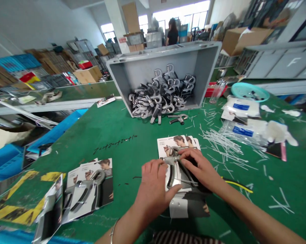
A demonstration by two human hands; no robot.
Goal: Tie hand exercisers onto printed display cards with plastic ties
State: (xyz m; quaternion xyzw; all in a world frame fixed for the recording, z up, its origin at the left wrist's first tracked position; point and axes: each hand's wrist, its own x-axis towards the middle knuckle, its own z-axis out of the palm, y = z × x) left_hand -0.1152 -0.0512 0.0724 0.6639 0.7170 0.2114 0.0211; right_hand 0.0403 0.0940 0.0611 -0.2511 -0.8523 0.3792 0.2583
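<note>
A grey-and-black hand grip exerciser (pixel 171 173) lies on a printed backing card (pixel 165 144), on top of more cards. My left hand (pixel 153 179) grips its left side, fingers curled over the handle and thumb stretched across the card. At the upper right, my right hand (pixel 198 166) holds the exerciser near its spring, fingers bent and close together. A thin white cable tie (pixel 187 182) crosses the lower part. Below, the end of a card (pixel 190 207) sticks out towards me. Yellow-handled pliers (pixel 238 184) lie partly hidden under my right forearm.
A tipped grey crate (pixel 203 67) holds many exercisers; one loose exerciser (pixel 178 118) lies before it. Carded exercisers (pixel 85 189) are at left. Scattered cable ties (pixel 221 145), plastic bags (pixel 246 130) and a turquoise tray (pixel 249 91) are at right. A person (pixel 172 34) stands behind.
</note>
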